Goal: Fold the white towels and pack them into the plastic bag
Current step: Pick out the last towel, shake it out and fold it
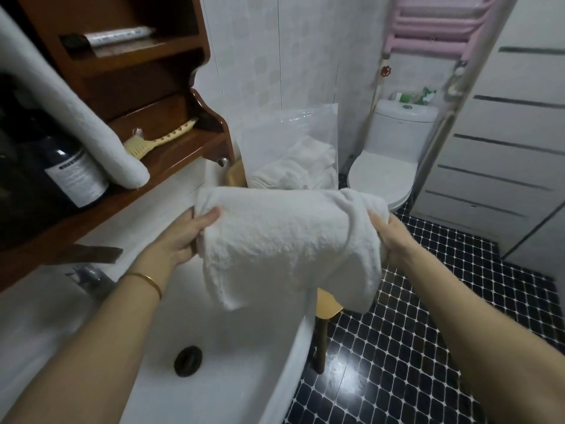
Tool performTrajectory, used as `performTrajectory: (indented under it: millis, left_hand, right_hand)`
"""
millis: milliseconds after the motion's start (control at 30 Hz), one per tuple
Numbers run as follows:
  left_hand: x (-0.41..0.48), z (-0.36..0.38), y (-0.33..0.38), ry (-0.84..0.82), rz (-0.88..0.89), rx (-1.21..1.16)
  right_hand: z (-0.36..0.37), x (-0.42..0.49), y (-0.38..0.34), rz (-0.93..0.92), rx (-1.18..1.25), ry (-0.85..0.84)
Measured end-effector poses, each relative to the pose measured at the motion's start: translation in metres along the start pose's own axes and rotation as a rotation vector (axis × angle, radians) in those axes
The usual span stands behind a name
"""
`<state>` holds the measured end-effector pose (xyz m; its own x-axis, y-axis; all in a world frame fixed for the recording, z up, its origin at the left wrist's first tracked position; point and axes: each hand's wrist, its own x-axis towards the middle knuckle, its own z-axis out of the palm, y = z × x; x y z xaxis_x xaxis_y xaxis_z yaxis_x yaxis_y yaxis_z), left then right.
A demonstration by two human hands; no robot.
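A dark mosaic-tiled floor [428, 347] is being shown below and to the right of the right hand [394, 240]. A white basin [244, 377] is being shown beneath the left hand [186, 237] and its forearm. A brown wooden shelf unit [137, 71] is being seen above and to the left of the left hand, and a white toilet [391, 154] is being seen beyond the right hand.

Between the two hands, a folded white towel [290, 240] is being held up over the basin's far edge. The hands are being held well apart, each being clamped on one end of the towel. The left thumb is being pressed on top of the cloth, and the towel's lower edge is being left to hang loose.

Just beyond the held towel, a clear plastic bag [290, 133] is being stood upright, with packed white towels [293, 169] being held in its lower part. A hanging white towel [76, 111] is being draped above and left of the left hand, with its end lying on the shelf. A dark bottle [70, 169] is being seen left of that hand.

A wooden stool [327, 307] is being partly covered by the towel's hanging edge. A pale brush [159, 142] is being shown on the shelf above the left hand, and a black drain [188, 361] is being seen beside the left forearm. A gold bangle [146, 278] is being worn on the left wrist.
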<state>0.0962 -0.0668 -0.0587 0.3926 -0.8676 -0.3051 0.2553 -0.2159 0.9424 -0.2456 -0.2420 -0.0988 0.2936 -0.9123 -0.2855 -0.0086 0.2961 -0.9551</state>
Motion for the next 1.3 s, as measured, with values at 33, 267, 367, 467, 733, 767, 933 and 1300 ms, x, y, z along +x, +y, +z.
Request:
performTrajectory:
  millis: [33,267,367,467,733,767,933,1300]
  left_hand:
    - [0.002,0.001,0.017,-0.021,0.018,0.02]
    - [0.022,0.022,0.054,0.124,-0.205,0.128]
    - [0.03,0.03,0.051,0.177,-0.26,0.17]
    - [0.04,0.041,0.061,0.196,-0.182,0.208]
    - [0.048,0.059,0.095,0.182,0.246,0.111]
    - [0.046,0.057,0.089,0.162,0.26,0.105]
    - [0.041,0.038,0.009,0.2,0.086,0.123]
    - [0.017,0.018,-0.1,0.343,-0.307,0.37]
  right_hand:
    - [-0.001,0.005,-0.011,-0.012,0.013,0.007]
    - [-0.005,0.036,-0.058,0.294,-0.406,0.007]
    - [-0.004,0.041,-0.061,0.403,-0.48,0.04]
    - [-0.003,0.052,-0.071,0.269,-0.324,0.137]
    - [0.005,0.082,-0.102,-0.113,-0.197,0.237]
    - [0.006,0.081,-0.097,-0.118,-0.197,0.235]
    - [0.007,0.062,-0.028,0.038,-0.269,0.227]
    - [0.014,0.01,0.082,0.394,-0.683,0.276]
